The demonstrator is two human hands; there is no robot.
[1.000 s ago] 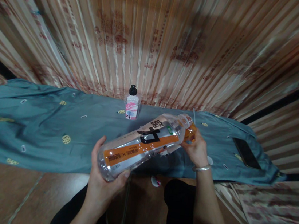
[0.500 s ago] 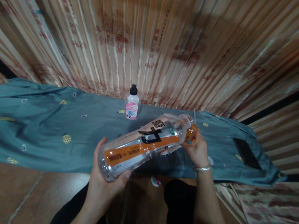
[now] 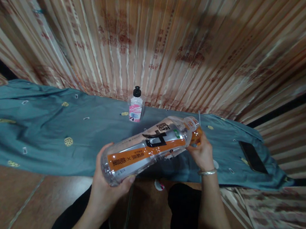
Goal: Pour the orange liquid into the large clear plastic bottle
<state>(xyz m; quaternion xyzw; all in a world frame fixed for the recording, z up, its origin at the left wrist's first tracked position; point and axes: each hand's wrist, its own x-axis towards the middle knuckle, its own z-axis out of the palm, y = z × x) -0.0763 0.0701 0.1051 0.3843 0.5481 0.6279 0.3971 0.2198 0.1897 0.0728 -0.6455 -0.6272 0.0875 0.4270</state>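
A large clear plastic bottle [image 3: 148, 147] with an orange and silver label is tilted over the cloth, its mouth pointing up to the right. My left hand [image 3: 108, 187] wraps round its base, thumb below and fingers along the far side. At the uncapped mouth, my right hand [image 3: 203, 154] is closed on a small see-through amber container [image 3: 196, 136], which is partly hidden behind the bottle's neck and my fingers. A thin pale stick [image 3: 199, 117] rises just behind it. I cannot tell whether liquid is passing between the two.
A small bottle [image 3: 135, 110] with a black cap and pink label stands upright at the back of the teal cloth [image 3: 47, 127]. To the right lies a black phone [image 3: 253, 157]. A pleated curtain [image 3: 150, 46] hangs behind. A round white piece [image 3: 159, 185] lies below the cloth's front edge.
The large bottle has shifted very slightly to the right and turned a little in my left hand. Both hands keep their hold.
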